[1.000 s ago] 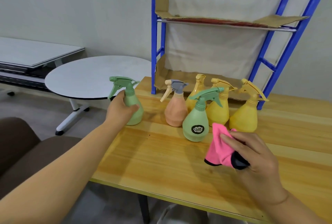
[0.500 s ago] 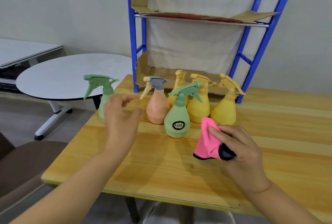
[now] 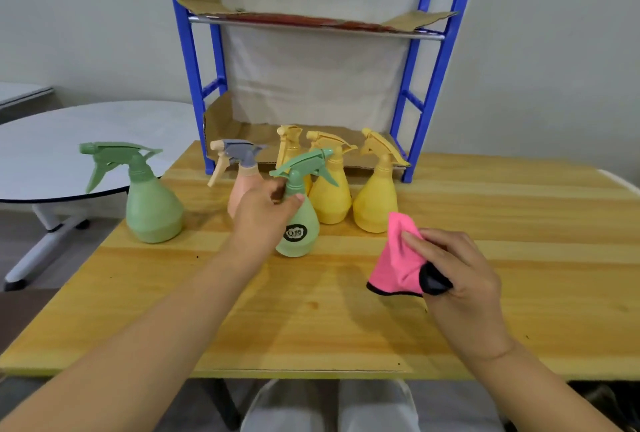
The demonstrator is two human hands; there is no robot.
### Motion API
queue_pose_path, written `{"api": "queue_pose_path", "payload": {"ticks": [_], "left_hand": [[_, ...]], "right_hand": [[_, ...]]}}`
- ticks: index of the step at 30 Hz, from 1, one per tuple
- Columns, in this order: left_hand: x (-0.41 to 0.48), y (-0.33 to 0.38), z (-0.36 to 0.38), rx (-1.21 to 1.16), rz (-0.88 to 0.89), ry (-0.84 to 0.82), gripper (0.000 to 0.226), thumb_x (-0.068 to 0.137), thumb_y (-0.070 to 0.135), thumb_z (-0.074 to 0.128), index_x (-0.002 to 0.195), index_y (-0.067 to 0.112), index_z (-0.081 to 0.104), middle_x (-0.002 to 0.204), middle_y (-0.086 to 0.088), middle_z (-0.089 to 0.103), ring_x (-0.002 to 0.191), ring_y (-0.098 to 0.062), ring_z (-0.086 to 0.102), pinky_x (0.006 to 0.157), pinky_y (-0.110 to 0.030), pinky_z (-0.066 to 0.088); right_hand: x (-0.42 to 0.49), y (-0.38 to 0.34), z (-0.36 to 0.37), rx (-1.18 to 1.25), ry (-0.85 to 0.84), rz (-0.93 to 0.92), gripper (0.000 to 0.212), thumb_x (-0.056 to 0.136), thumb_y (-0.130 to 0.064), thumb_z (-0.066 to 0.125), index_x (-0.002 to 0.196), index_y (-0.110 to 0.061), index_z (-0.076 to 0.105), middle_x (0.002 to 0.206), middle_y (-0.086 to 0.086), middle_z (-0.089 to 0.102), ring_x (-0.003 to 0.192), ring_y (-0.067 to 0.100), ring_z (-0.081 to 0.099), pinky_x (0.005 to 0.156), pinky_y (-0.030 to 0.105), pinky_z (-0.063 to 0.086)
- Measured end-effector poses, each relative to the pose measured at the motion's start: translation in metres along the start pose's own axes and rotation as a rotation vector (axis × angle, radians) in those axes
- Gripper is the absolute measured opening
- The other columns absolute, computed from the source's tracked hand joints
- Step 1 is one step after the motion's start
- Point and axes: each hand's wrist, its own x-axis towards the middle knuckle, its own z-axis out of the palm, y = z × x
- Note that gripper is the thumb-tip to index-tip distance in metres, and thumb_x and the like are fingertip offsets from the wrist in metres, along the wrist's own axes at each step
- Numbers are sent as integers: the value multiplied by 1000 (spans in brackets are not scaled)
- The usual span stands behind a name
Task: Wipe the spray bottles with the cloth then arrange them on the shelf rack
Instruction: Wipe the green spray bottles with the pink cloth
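Note:
Several spray bottles stand on the wooden table (image 3: 311, 321) before the blue shelf rack (image 3: 440, 61). My left hand (image 3: 259, 217) curls round the neck of the green labelled bottle (image 3: 299, 234), thumb on its shoulder. Behind the hand stands a peach bottle with a grey trigger (image 3: 239, 154), its body partly hidden. Three yellow bottles (image 3: 330, 196) (image 3: 375, 203) (image 3: 289, 144) stand to the right and behind. A plain green bottle (image 3: 152, 210) stands apart at the left. My right hand (image 3: 457, 279) holds a bunched pink cloth (image 3: 398, 265) with black trim just above the table.
The rack's two visible shelves are lined with cardboard (image 3: 221, 123) and hold no bottles. A round white table (image 3: 69, 141) stands to the left, beyond the wooden table's edge. My knees show below the near edge.
My left hand let go of the plain green bottle at the left and moved right onto the labelled green bottle's neck. The right hand kept the cloth. The view shifted left.

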Motion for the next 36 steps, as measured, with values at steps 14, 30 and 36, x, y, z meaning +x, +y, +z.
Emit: {"api": "queue_pose_path", "payload": {"ticks": [14,30,36], "left_hand": [[-38,31,38,-148,126,-377,10,91,21,56,81,23,54,76,14,53,69,2,49,65,-14,40],[-32,20,24,-323,81,-623,27,97,11,44,119,16,59,116,6,65,103,2,60,82,-8,45],[-31,16,26,-318,60,-592,26,96,12,46,119,16,58,113,7,64,102,2,58,84,-9,46]], "right_hand": [[-3,-8,31,-14,26,71,36,77,-2,56,112,-3,67,109,5,61,96,19,52,87,17,40],[-20,-12,54,-293,-158,-203,27,87,-3,54,111,0,66,99,11,56,91,24,48,75,30,46],[-32,-8,40,-222,-410,-165,32,77,2,54,99,-11,72,94,4,63,88,16,47,73,22,46]]}}
